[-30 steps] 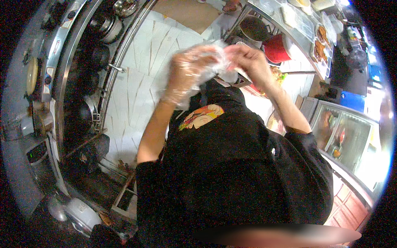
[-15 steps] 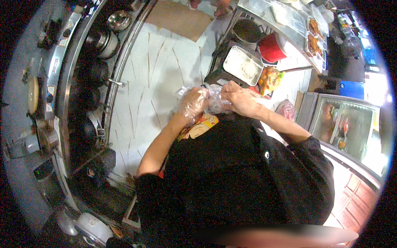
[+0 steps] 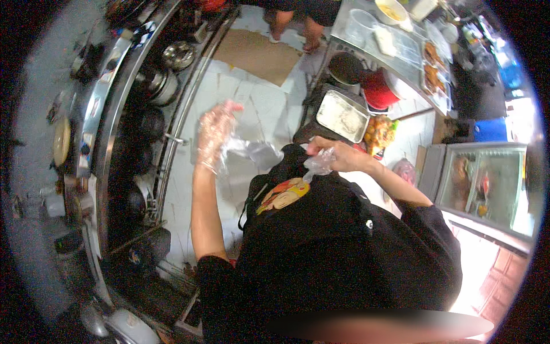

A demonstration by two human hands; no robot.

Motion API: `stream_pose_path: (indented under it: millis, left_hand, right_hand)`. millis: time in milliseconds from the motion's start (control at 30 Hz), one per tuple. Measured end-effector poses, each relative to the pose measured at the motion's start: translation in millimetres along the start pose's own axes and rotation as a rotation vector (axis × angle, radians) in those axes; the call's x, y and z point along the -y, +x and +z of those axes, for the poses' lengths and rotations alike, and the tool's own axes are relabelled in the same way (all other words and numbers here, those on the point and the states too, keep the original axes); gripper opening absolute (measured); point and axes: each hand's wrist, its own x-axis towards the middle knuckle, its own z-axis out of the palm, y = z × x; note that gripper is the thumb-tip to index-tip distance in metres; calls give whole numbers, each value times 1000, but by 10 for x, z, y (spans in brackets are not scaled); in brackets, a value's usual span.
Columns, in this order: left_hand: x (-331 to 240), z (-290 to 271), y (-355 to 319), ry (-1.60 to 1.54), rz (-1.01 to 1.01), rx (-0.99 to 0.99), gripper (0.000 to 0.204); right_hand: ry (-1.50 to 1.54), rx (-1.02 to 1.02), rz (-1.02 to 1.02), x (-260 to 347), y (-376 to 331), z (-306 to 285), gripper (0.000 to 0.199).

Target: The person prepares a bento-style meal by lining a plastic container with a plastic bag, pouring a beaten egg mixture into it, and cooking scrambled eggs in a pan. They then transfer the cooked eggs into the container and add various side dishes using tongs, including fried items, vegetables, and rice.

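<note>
My left hand [image 3: 215, 133] is raised over the floor in a loose, clear plastic glove. Its fingers look stretched out, though slightly blurred, and nothing shows in its palm. A crumpled clear plastic piece [image 3: 260, 153] trails from beside that wrist toward my body. My right hand [image 3: 338, 156] is bare, in front of my chest, its fingers curled closed around a bunched clear plastic glove [image 3: 319, 163]. Part of this second glove hangs below the fingers. Behind both hands is my black apron [image 3: 309, 229] with a cartoon picture on it.
On the right stand a metal tray of white powder [image 3: 342, 116], a red bucket [image 3: 378, 89] and a bag of orange food [image 3: 379, 135]. A steel table [image 3: 355, 43] holds fried food. A glass display case [image 3: 487, 183] stands right, a stove counter [image 3: 106, 137] left. Another person's legs [image 3: 312, 28] show ahead.
My hands have moved apart. The left went left and forward in its glove; the right stayed near my chest with bunched plastic. More of the other person's legs came into view.
</note>
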Motion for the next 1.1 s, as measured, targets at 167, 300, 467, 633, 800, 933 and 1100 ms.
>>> stream_pose_path:
  millis: [167, 300, 467, 633, 800, 933, 1100]
  left_hand:
    - [-426, -395, 47, -130, 134, -108, 37]
    - [-459, -566, 26, -221, 130, -165, 37]
    - [-424, -680, 68, -474, 66, -197, 32]
    - [-438, -751, 187, -702, 132, -340, 33]
    - [-535, -930, 232, -758, 185, -348, 34]
    - [-622, -825, 360, -805, 252, -297, 34]
    - [-669, -674, 469, -912, 235, -265, 33]
  right_hand:
    - [-594, 190, -131, 99, 242, 329, 21]
    - [-276, 411, -245, -39, 146, 72, 26]
    - [-141, 657, -64, -108, 153, -193, 26]
    - [-868, 367, -200, -26, 303, 296, 22]
    - [-464, -152, -122, -62, 167, 328, 25]
    - [-688, 148, 335, -414, 506, 641, 23]
    - [-167, 724, -3, -315, 591, -397, 58]
